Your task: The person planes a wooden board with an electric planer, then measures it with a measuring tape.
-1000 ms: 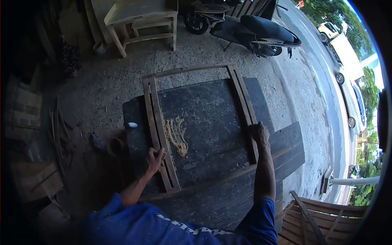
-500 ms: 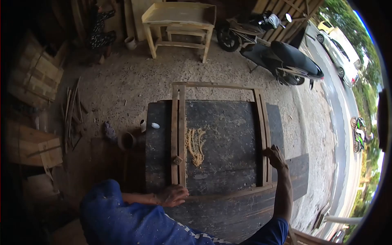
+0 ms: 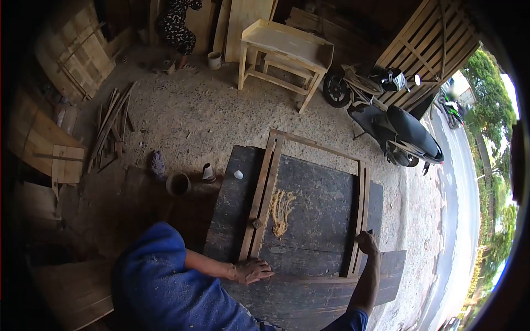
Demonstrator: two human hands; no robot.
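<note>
A rectangular wooden frame [image 3: 265,193] of slotted side rails lies on a dark, worn workbench [image 3: 314,193]. My left hand [image 3: 254,271] rests on its near left corner, fingers stretched out to the right. At the right rail [image 3: 362,204], my right hand [image 3: 367,243] is closed in a fist against the wood. A dark bit shows at its top, but what it grips is hidden. A small wood block [image 3: 257,223] sits on the left rail. Pale sawdust [image 3: 280,215] is heaped on the bench inside the frame, and a small white object [image 3: 238,174] lies to the left.
A bucket [image 3: 178,183] and a cup-like container [image 3: 208,172] stand left of the bench. Scrap strips [image 3: 113,124] are piled farther left. Beyond are a wooden desk [image 3: 287,44], a parked motorbike [image 3: 397,124] and a person [image 3: 178,27] at the back. A road [image 3: 455,165] runs along the right.
The view has tilted and shifted, so the bench and frame appear turned. My left hand's fingers are more stretched out. My right hand stays at the right rail. The green motorbike has moved up the road.
</note>
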